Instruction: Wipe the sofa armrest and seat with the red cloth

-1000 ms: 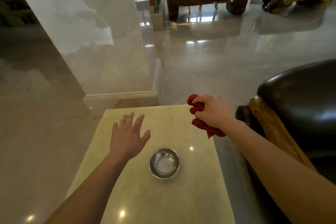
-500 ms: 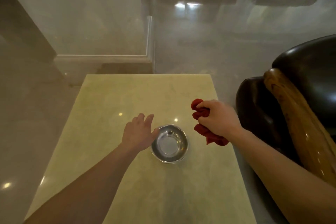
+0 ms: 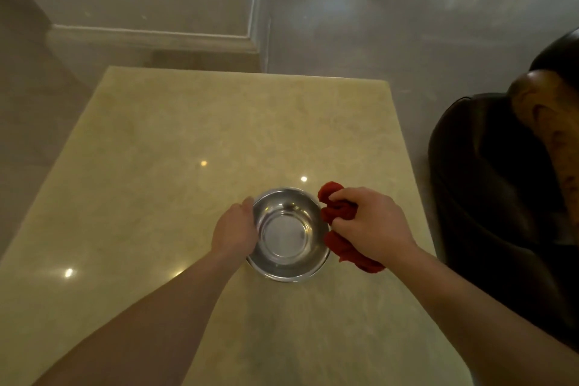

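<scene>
Clutching the crumpled red cloth (image 3: 340, 213) in a closed right hand (image 3: 372, 222) beside the round steel bowl (image 3: 288, 233) that the left hand (image 3: 235, 230) cups, the person has the dark leather sofa armrest (image 3: 488, 182) lying off to the right, nearer the cloth hand.

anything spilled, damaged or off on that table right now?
Nothing stands out. The metal bowl sits upright on the marble table, no spill visible around it. The left hand rests against the bowl's rim; the right hand grips the bunched red cloth beside it. The sofa armrest looks intact.
</scene>
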